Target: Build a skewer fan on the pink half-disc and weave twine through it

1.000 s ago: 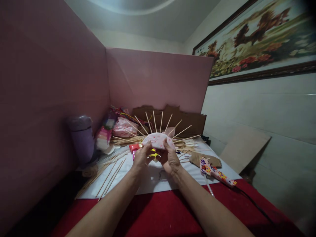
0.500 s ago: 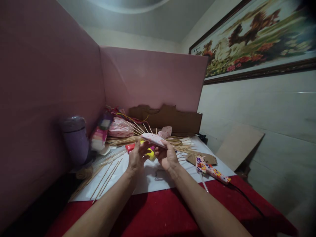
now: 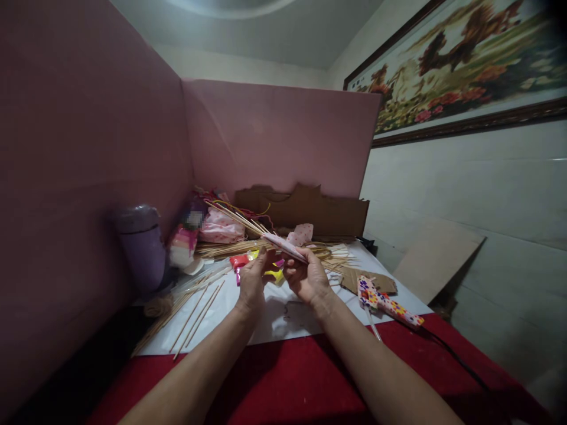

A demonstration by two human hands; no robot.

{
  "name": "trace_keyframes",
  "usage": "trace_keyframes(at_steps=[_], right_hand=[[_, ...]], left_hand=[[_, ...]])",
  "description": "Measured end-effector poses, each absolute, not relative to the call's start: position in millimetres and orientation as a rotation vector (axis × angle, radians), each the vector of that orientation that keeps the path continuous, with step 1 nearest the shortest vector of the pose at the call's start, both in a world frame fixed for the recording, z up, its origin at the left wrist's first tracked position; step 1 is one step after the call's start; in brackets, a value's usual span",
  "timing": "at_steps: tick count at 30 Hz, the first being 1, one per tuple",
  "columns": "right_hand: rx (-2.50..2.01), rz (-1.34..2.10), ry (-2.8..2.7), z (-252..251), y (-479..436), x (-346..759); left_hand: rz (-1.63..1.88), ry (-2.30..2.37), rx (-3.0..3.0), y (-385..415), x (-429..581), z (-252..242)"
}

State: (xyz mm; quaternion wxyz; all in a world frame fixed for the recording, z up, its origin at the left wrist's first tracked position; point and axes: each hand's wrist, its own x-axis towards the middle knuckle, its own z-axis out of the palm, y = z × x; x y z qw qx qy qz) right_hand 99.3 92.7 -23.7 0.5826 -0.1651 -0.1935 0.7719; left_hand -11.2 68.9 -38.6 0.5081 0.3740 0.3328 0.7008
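Note:
My right hand (image 3: 310, 280) pinches the lower right end of a pale pink patterned piece (image 3: 283, 245), thumb on top and fingers beneath. Thin wooden sticks (image 3: 241, 218) fan out from its far side towards the upper left. The piece is tilted, seen nearly edge-on. Just below its left end is my left hand (image 3: 252, 283), cupped, with thumb and fingers apart; whether a fingertip touches the piece I cannot tell. Behind the hands lie red and yellow packets (image 3: 239, 261) on the white sheet (image 3: 283, 321).
Loose sticks (image 3: 199, 319) lie at the left, near a purple tumbler (image 3: 142, 248). A flower-patterned glue gun (image 3: 390, 304) rests at the right beside a cardboard scrap (image 3: 349, 280), its cord trailing over the red cloth (image 3: 283, 378). Torn cardboard (image 3: 305, 209) stands at the back.
The pink piece has tilted more edge-on, and its sticks now look bunched closer together, pointing upper left. The view has shifted slightly. My right hand keeps its hold.

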Motion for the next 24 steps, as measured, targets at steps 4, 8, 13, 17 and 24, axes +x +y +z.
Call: trace_keyframes(at_steps=[4,8,13,17,24], right_hand=[[-0.405,1.801,-0.484,-23.8,91.7,98.1],[-0.426,1.753,-0.535,-25.3,90.1,94.8],[-0.486,1.658,-0.643,-27.4,86.8,89.0],[-0.420,1.668,-0.594,-28.7,86.5,87.4],[-0.397,1.690,-0.538,-29.9,91.6,94.8]], left_hand=[[1.712,0.796,0.941,66.5,-9.5,-36.4],[1.743,0.804,0.926,67.7,-9.4,-36.9],[1.792,0.818,0.912,68.4,-9.1,-36.8],[1.833,0.865,0.993,67.7,-7.7,-36.0],[1.955,1.006,1.214,67.8,-13.9,-35.0]])
